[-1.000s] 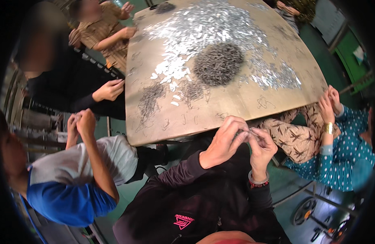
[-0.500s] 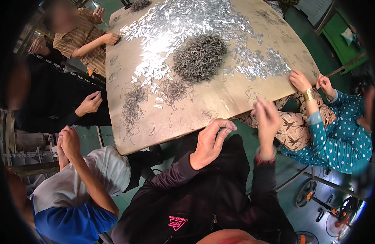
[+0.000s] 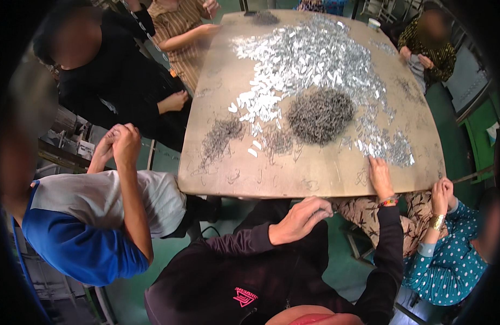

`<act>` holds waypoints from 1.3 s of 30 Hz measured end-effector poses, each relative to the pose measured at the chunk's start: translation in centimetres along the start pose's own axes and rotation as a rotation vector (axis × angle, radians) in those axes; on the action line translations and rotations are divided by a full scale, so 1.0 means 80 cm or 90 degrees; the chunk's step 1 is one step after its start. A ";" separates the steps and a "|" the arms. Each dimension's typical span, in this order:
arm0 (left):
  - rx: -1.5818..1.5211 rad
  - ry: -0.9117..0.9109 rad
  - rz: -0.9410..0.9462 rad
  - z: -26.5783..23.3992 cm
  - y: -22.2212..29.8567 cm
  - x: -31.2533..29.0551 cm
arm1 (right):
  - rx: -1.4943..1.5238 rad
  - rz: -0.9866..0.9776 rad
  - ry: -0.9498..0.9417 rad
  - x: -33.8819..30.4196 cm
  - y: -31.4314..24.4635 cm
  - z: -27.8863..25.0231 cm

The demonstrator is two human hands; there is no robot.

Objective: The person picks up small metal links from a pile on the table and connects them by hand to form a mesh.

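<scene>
My left hand (image 3: 304, 219) is held just in front of the table's near edge, fingers curled and pinched. What its fingertips hold is too small to make out. Stretched over the table, my right hand (image 3: 380, 176) touches the near rim of a spread of flat silver metal pieces (image 3: 388, 146). Its fingers are drawn together, and anything between them is hidden. Just beyond and to the left rises a round heap of dark bent-wire pieces (image 3: 320, 116). Farther back, many shiny flat pieces (image 3: 309, 59) cover the table (image 3: 293, 181).
Loose wire pieces (image 3: 223, 138) lie at the table's left. A person in a blue and grey shirt (image 3: 87, 227) sits at my left, another in a dotted teal blouse (image 3: 447, 265) at my right. More people work around the far sides. A cup (image 3: 374, 24) stands at the back.
My right hand has moved from the air before the table's edge forward onto the silver pieces. My left hand stays pinched near the edge. The whole view has shifted.
</scene>
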State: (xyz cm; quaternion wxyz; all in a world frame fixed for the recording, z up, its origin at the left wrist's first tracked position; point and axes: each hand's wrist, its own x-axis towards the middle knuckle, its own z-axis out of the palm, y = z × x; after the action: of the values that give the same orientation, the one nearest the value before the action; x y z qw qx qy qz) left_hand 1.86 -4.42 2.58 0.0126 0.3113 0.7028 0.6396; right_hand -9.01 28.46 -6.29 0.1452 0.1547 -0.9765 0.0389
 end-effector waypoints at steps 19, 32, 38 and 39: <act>0.106 -0.002 0.036 0.005 0.019 -0.002 | 0.800 0.308 0.197 -0.073 -0.275 -0.189; 0.157 -0.003 -0.005 0.009 -0.009 -0.013 | 0.807 0.333 0.362 -0.081 -0.290 -0.148; 0.370 0.061 -0.081 -0.070 -0.105 0.049 | 0.877 0.387 0.315 -0.092 -0.278 -0.137; 0.479 0.035 -0.141 -0.084 -0.121 0.058 | 0.874 0.390 0.305 -0.091 -0.278 -0.137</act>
State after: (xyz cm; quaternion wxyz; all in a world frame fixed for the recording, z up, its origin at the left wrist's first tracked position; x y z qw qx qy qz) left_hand -8.78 -8.21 -3.22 -0.0523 0.1988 0.9175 0.3405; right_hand 7.61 10.79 2.72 0.2062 -0.0789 -0.6751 0.7039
